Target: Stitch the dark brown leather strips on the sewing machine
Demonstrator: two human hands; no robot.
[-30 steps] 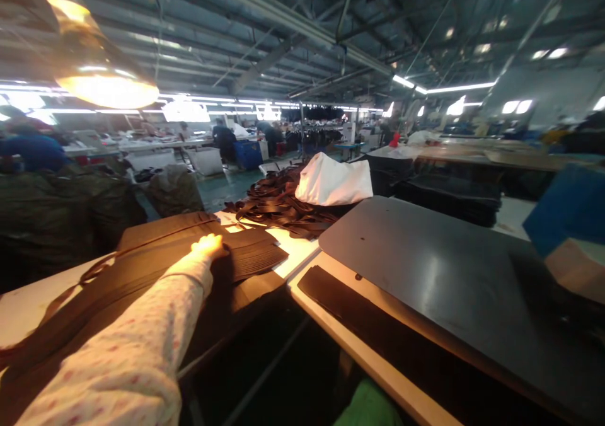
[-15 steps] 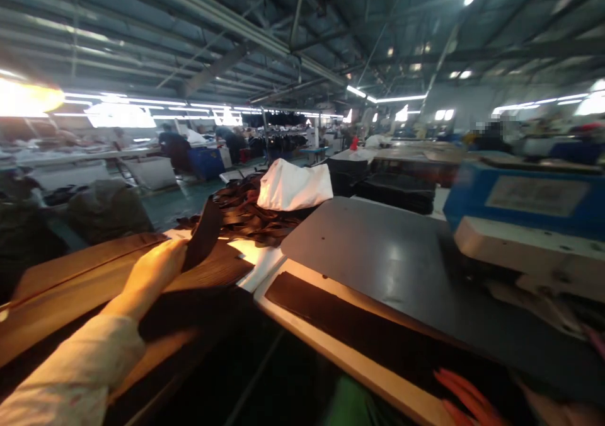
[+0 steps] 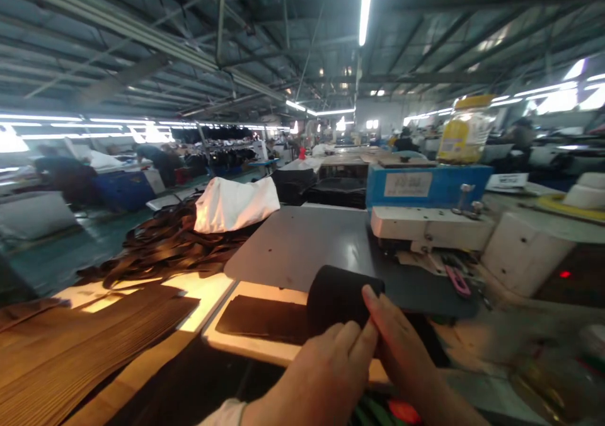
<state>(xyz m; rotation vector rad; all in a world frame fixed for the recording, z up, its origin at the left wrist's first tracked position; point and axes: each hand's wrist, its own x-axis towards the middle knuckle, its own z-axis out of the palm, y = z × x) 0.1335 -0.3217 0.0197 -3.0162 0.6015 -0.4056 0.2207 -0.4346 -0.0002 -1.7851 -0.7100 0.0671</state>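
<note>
A dark fabric piece [image 3: 338,297] curves over in front of me, bent into a loop. My left hand [image 3: 333,356] is closed on its near edge. Right beside it, my right hand [image 3: 394,325] pinches the same piece, the thumb lying along its right end; the two hands touch. Under and left of the loop, a flat dark fabric strip [image 3: 262,317] lies on the pale table edge. Beyond the hands is the grey metal plate [image 3: 302,240] of a sewing machine [image 3: 425,224]. A pink-handled snipper [image 3: 457,281] rests by the machine head.
Stacked brown fabric panels [image 3: 94,344] lie at left. Behind them are a heap of dark straps [image 3: 165,243] and a white cloth [image 3: 236,204]. A yellow-lidded jar [image 3: 466,130] stands on a blue box [image 3: 425,186] at right. Several people are in the background.
My left hand has come from the brown panels at left, bringing a dark fabric piece to the right. Both hands now meet on it at the table edge. The view has turned right.
</note>
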